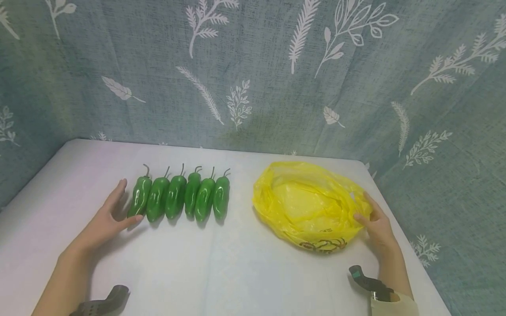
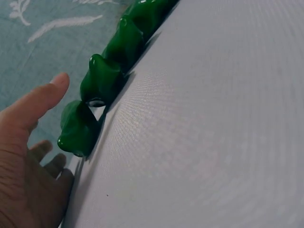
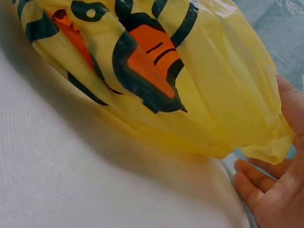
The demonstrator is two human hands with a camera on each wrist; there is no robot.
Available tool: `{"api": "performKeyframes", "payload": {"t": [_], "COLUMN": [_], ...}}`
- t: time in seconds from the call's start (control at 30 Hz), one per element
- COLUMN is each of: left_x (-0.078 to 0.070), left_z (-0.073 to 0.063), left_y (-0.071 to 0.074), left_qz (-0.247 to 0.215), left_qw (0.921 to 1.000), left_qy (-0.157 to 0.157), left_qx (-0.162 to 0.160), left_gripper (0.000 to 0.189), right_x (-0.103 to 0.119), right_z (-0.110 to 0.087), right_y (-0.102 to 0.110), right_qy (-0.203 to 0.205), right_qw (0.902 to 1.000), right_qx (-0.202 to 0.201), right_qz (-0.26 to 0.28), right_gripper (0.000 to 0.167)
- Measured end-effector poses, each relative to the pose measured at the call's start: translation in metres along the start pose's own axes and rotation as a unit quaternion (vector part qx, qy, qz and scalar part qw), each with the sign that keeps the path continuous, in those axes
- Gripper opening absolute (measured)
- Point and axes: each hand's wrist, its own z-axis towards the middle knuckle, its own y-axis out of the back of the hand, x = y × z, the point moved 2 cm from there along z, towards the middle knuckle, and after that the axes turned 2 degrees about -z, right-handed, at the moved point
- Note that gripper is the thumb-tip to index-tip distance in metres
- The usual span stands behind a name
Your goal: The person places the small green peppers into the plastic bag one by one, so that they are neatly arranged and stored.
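Several glossy green peppers (image 1: 175, 196) lie side by side in a row, stems pointing to the back. My left hand (image 1: 106, 219) is spread around the leftmost pepper (image 1: 140, 195), its thumb by the lower tip and its fingers along the outer side. In the left wrist view the hand (image 2: 33, 161) shows a wide gap between thumb and fingers at that pepper. A yellow plastic bag (image 1: 276, 215) sits at the right with its mouth facing up. My right hand (image 1: 379, 224) touches its right side with parted thumb and fingers; the bag hides the thumb tip in the right wrist view.
The white table (image 1: 237, 272) carries the peppers and the bag, with bare surface between them and toward the front. A blue-green curtain (image 1: 253, 87) with white leaf prints hangs behind the table and along its sides. Dark camera mounts sit on both wrists.
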Motion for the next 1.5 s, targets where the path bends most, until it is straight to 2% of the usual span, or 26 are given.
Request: {"api": "performKeyframes", "payload": {"t": [0.13, 0.47, 0.67, 0.87, 1.1, 1.5], "left_x": [0.0, 0.003, 0.004, 0.005, 0.003, 0.004], "left_z": [0.001, 0.003, 0.003, 0.006, 0.01, 0.013], "left_y": [-0.001, -0.001, -0.002, -0.002, -0.005, -0.014], "left_qz": [0.001, 0.001, 0.006, 0.036, 0.087, 0.112], "left_qw": [1.0, 0.9998, 0.9999, 0.9991, 0.9956, 0.9907], "left_qy": [0.003, 0.019, 0.013, 0.021, 0.034, 0.066], "left_qx": [0.001, 0.003, 0.005, 0.005, -0.014, -0.041], "left_gripper": [0.1, 0.101, 0.099, 0.095, 0.085, 0.08], "right_x": [-0.003, -0.008, -0.011, -0.013, -0.012, -0.01], "right_z": [0.0, 0.0, -0.002, -0.002, 0.002, -0.002], "right_y": [-0.002, -0.009, -0.012, -0.012, -0.013, -0.01], "right_qy": [-0.024, -0.044, -0.048, -0.06, -0.056, -0.047], "right_qw": [0.9997, 0.9983, 0.9984, 0.9974, 0.9978, 0.9981], "right_qx": [-0.003, -0.01, -0.016, -0.027, -0.028, -0.021], "right_qz": [-0.006, 0.036, 0.024, 0.028, 0.023, 0.033], "right_gripper": [0.084, 0.079, 0.078, 0.078, 0.078, 0.079]}}
